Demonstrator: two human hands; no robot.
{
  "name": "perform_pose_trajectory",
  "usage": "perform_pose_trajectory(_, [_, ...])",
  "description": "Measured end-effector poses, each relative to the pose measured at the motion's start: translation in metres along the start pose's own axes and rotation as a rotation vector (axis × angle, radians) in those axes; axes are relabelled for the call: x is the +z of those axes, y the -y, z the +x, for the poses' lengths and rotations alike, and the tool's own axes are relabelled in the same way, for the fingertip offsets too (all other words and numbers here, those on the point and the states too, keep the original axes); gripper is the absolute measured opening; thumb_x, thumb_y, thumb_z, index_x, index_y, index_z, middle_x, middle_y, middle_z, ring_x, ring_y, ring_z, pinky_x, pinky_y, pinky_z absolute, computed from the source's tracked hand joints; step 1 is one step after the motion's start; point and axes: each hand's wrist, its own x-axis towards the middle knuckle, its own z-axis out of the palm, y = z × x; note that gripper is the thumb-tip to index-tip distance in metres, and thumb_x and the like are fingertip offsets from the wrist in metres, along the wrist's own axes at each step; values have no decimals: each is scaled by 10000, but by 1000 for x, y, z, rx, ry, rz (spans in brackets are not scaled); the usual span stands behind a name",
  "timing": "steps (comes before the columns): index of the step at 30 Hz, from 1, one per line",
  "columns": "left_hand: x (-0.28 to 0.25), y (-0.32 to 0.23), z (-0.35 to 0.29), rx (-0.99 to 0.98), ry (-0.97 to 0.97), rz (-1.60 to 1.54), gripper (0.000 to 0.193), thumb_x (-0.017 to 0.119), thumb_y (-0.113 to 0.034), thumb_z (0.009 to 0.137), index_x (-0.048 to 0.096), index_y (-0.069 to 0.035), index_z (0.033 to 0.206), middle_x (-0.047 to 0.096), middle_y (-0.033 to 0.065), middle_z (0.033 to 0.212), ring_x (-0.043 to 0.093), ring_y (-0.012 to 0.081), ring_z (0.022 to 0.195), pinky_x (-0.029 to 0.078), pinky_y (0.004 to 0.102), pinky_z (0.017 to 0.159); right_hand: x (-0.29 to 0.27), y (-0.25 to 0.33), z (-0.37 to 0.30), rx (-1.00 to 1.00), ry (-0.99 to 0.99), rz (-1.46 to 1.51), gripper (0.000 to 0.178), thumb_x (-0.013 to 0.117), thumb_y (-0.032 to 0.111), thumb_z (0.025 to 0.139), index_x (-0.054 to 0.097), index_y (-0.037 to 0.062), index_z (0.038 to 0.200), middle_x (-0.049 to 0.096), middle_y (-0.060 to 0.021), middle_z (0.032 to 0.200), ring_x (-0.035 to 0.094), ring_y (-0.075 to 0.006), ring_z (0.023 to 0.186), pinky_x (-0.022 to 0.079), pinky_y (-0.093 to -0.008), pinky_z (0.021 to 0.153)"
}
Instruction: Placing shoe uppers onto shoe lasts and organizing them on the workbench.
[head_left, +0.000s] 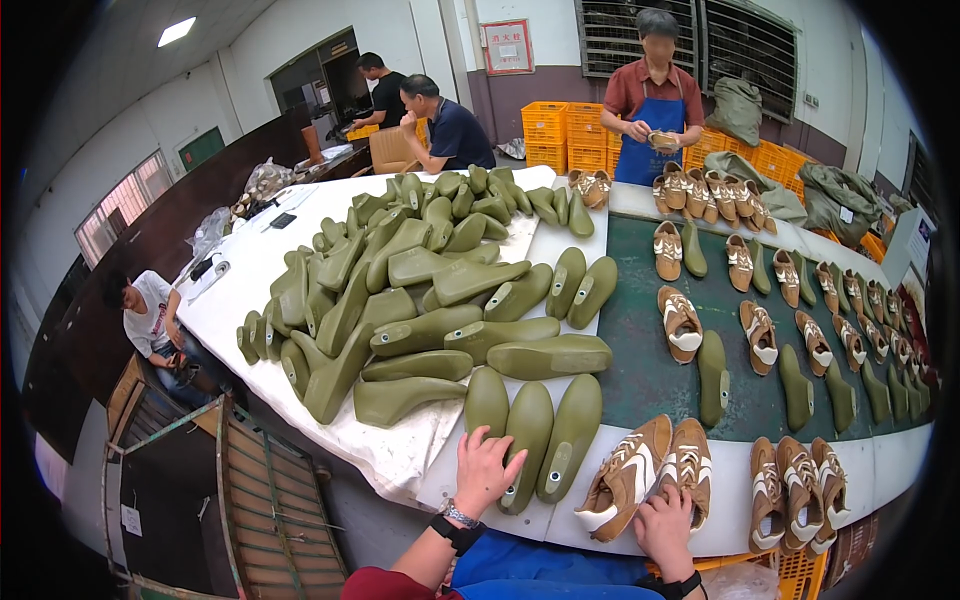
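My left hand (pixel 485 471) lies over the near end of olive-green shoe lasts (pixel 529 435), its fingers spread and touching them. Three lasts stand side by side there at the table's near edge. My right hand (pixel 664 520) has its fingers bent over the near end of a brown sneaker (pixel 690 462) with white stripes and laces. Beside it on the left leans another brown sneaker (pixel 632 470), close to the hand. The undersides of both hands are hidden.
A big heap of green lasts (pixel 400 270) covers the white-sheeted table at left. Sneakers and lasts stand in rows on a green belt (pixel 640 390) at right. Three sneakers (pixel 800 490) are at the near right. A person in a blue apron (pixel 655 100) handles a shoe across the table.
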Motion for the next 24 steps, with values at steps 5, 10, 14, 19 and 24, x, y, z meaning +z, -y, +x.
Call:
perform_pose_trajectory(5, [0, 0, 0, -7, -4, -10, 325, 633, -354, 803, 666, -61, 942, 659, 77, 891, 496, 289, 1078, 310, 469, 963, 1, 0, 0, -1, 2, -6, 149, 677, 199, 678, 659, 97, 785, 609, -72, 887, 461, -325, 1108, 280, -550, 982])
perform_pose_trajectory(10, [-1, 0, 0, 0, -8, -20, 322, 638, -348, 800, 665, -60, 942, 659, 79, 892, 502, 292, 1070, 311, 472, 963, 1, 0, -1, -1, -4, -3, 153, 680, 198, 674, 657, 90, 780, 612, -74, 894, 461, -327, 1107, 279, -549, 983])
perform_pose_trajectory(14, [-2, 0, 1, -6, -1, -17, 324, 638, -348, 799, 665, -58, 940, 659, 78, 896, 495, 289, 1080, 311, 473, 963, 1, 0, -1, 1, -6, 0, 154, 680, 194, 673, 654, 87, 781, 613, -74, 896, 460, -330, 1107, 278, -551, 984])
perform_pose_trajectory(19, [0, -1, 2, -8, -1, -13, 322, 637, -348, 800, 665, -59, 940, 657, 74, 896, 488, 286, 1088, 310, 473, 961, 1, 0, 1, 0, -6, 6, 152, 680, 188, 672, 653, 88, 783, 607, -73, 889, 457, -331, 1108, 278, -553, 984])
perform_pose_trajectory(24, [-2, -2, 2, -6, 0, -11, 298, 641, -324, 795, 669, -71, 951, 655, 80, 906, 493, 295, 1080, 318, 464, 954, -1, 0, 1, 4, -6, 10, 150, 681, 186, 672, 652, 91, 785, 603, -70, 883, 454, -330, 1113, 279, -554, 982])
